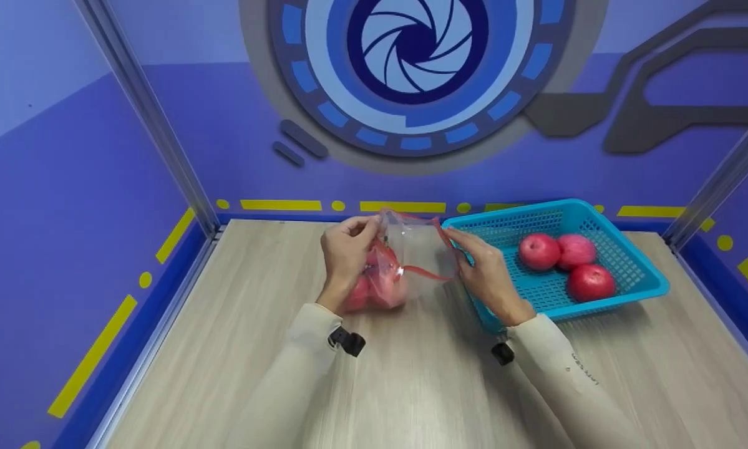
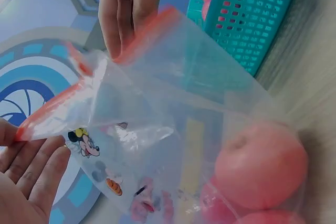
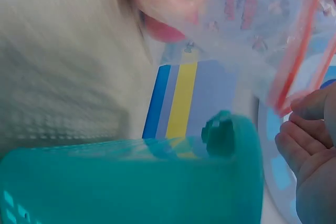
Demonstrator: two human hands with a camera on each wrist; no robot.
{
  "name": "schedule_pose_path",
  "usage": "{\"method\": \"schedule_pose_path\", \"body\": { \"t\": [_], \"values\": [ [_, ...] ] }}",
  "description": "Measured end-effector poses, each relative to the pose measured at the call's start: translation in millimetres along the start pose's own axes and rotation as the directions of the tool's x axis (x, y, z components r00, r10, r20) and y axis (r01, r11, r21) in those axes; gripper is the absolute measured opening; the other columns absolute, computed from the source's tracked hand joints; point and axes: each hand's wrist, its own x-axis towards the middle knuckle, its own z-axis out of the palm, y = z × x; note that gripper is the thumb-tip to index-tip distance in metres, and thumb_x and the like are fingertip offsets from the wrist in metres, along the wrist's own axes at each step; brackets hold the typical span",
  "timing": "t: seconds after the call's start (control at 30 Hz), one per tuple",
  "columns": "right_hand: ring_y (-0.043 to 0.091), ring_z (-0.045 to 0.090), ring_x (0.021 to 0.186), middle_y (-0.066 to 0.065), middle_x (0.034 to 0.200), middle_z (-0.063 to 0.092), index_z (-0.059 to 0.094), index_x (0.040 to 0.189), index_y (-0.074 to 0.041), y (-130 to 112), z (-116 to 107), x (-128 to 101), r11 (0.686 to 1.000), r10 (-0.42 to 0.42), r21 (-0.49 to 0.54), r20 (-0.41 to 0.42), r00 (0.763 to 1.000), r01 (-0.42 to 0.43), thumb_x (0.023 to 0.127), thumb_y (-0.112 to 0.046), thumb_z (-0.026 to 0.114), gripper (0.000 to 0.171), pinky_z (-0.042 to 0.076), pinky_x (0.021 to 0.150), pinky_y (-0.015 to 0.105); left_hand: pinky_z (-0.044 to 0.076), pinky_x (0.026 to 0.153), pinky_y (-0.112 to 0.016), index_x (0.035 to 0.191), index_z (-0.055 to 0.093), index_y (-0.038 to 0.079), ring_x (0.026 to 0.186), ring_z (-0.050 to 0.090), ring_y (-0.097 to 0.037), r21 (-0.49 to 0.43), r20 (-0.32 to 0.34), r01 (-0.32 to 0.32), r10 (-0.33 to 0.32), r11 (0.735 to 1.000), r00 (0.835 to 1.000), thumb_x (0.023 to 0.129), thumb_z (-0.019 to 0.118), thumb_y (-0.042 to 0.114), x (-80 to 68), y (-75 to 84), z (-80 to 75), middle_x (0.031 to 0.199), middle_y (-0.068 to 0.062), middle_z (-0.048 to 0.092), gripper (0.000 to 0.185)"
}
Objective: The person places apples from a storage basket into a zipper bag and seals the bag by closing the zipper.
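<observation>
A clear plastic zip bag (image 1: 425, 246) with a red-orange edge and cartoon prints stands on the table, its mouth spread between the hands. Round red apples (image 2: 262, 163) lie in its bottom. My left hand (image 1: 347, 254) pinches the red edge at one corner, thumb against fingers. At the opposite corner, my right hand (image 1: 487, 274) pinches the edge between thumb and fingertips. Beside the right hand is a turquoise basket (image 1: 651, 288), holding three red apples (image 1: 591, 282). The right forearm passes over the basket's near left corner and hides part of it.
The wood-grain table (image 1: 224, 355) bears the bag and the basket. Blue-purple printed panels (image 1: 211, 131) enclose it at the back and sides, with metal posts (image 1: 155, 118) at the corners. Both wrists carry small black straps with cameras.
</observation>
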Motion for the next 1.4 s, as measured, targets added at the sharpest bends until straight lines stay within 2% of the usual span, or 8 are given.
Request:
{"method": "schedule_pose_path", "body": {
  "t": [0.17,0.27,0.4,0.63,0.83,1.07,1.27,1.4],
  "values": [
    [0.035,0.07,0.12,0.017,0.134,0.071,0.069,0.139,-0.001,5,-5,-3,0.996,0.071,0.043,0.026,0.997,-0.072,0.094,0.0,0.079,0.046,0.057,0.097,0.052,0.051,0.056,-0.02,0.092,0.084,0.004,0.063,0.061,-0.011,-0.052,-0.009,0.024,-0.024,0.998,1.0,0.096,0.081,0.015,1.3,1.8,-2.6,0.077,-0.005,0.076,0.011],
    [0.028,0.075,0.103,0.013,0.121,0.077,0.074,0.13,-0.001,6,-5,-5,0.986,0.135,0.091,0.066,0.989,-0.141,0.099,-0.011,0.078,0.033,0.062,0.089,0.045,0.052,0.058,-0.02,0.093,0.084,0.003,0.064,0.063,-0.012,-0.066,-0.008,0.034,-0.035,0.997,0.999,0.096,0.081,0.015,1.7,2.5,-4.0,0.08,-0.007,0.077,0.012],
    [0.018,0.07,0.081,0.004,0.1,0.079,0.08,0.12,-0.006,6,-8,-9,0.968,0.199,0.121,0.15,0.968,-0.218,0.101,-0.024,0.077,0.026,0.061,0.072,0.031,0.051,0.057,-0.02,0.095,0.084,0.004,0.065,0.063,-0.013,-0.066,-0.001,0.037,-0.037,0.997,0.999,0.097,0.08,0.016,2.8,2.0,-6.8,0.081,-0.005,0.078,0.013],
    [0.017,0.07,0.075,0.003,0.092,0.077,0.079,0.115,-0.004,5,-12,-10,0.938,0.242,0.179,0.277,0.93,-0.297,0.1,-0.016,0.078,0.02,0.062,0.07,0.028,0.051,0.056,-0.021,0.094,0.084,0.005,0.064,0.062,-0.014,-0.064,-0.003,0.032,-0.032,0.997,0.999,0.098,0.079,0.017,7.1,1.2,-9.5,0.081,-0.004,0.078,0.014],
    [0.018,0.069,0.069,0.005,0.085,0.073,0.079,0.113,-0.001,-1,-8,1,0.911,0.303,0.229,0.195,0.933,-0.344,0.099,-0.011,0.077,0.017,0.061,0.066,0.025,0.053,0.059,-0.022,0.097,0.084,0.004,0.067,0.066,-0.015,-0.031,0.001,0.005,-0.005,1.0,1.0,0.099,0.079,0.019,4.4,0.8,-11.4,0.084,-0.001,0.079,0.016],
    [0.022,0.069,0.07,0.007,0.085,0.073,0.079,0.114,0.0,-17,-4,12,0.895,0.316,0.318,0.042,0.948,-0.312,0.1,-0.011,0.076,0.018,0.061,0.067,0.026,0.055,0.056,-0.023,0.097,0.085,0.004,0.068,0.067,-0.017,-0.007,0.007,0.047,-0.047,0.999,0.999,0.098,0.079,0.018,-7.2,-9.2,-12.2,0.082,-0.004,0.078,0.015],
    [0.02,0.071,0.07,0.006,0.083,0.074,0.08,0.113,-0.001,-14,-3,15,0.904,0.341,0.271,0.008,0.94,-0.33,0.099,-0.007,0.076,0.015,0.061,0.066,0.023,0.054,0.06,-0.023,0.094,0.086,0.007,0.069,0.067,-0.014,0.087,0.104,-0.016,0.007,0.996,0.995,0.097,0.08,0.022,-14.7,-16.0,-10.7,0.08,0.002,0.077,0.016],
    [0.02,0.073,0.071,0.007,0.084,0.074,0.08,0.113,-0.001,-9,-3,16,0.913,0.332,0.247,0.008,0.943,-0.324,0.1,-0.007,0.075,0.015,0.062,0.067,0.025,0.055,0.065,-0.024,0.092,0.085,0.008,0.071,0.068,-0.012,0.106,0.203,-0.109,0.086,0.988,0.975,0.095,0.083,0.024,-22.2,-17.3,-11.1,0.082,0.005,0.078,0.017]
  ]
}}
